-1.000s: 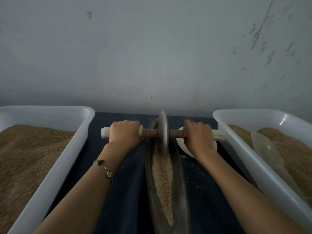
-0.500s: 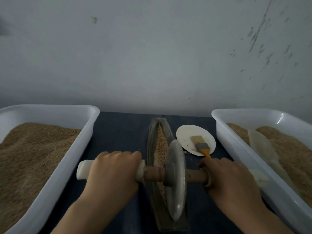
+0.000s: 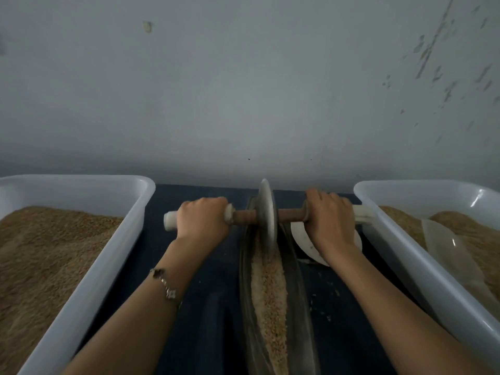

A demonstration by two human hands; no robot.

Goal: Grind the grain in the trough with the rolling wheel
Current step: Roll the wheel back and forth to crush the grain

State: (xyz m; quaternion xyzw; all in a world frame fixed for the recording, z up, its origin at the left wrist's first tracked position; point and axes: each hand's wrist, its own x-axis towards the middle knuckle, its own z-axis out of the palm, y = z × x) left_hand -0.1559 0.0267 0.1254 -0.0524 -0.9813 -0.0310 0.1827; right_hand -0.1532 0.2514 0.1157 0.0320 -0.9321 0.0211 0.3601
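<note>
Closest to me I see both arms reaching forward over the dark blue worktop (image 3: 205,307). A bracelet (image 3: 165,284) sits on the left wrist. Between the arms lies the long metal trough (image 3: 297,293), running away from me, with a strip of pale grain (image 3: 269,288) along its middle. Some loose grains lie on the worktop just right of it.

A big white tub (image 3: 89,280) full of brown grain stands on the left. Another white tub (image 3: 422,269) stands on the right, with brown grain and a clear scoop (image 3: 454,253) inside.

Farther out, the rolling wheel (image 3: 266,215) stands upright in the far end of the trough, on the grain. My left hand (image 3: 201,220) wraps its fingers around the white handle on the left of the axle. My right hand (image 3: 331,223) grips the handle on the right the same way. A white plate (image 3: 305,243) peeks out under the right hand.

Behind it all is a gray wall (image 3: 243,90) with chipped spots.
</note>
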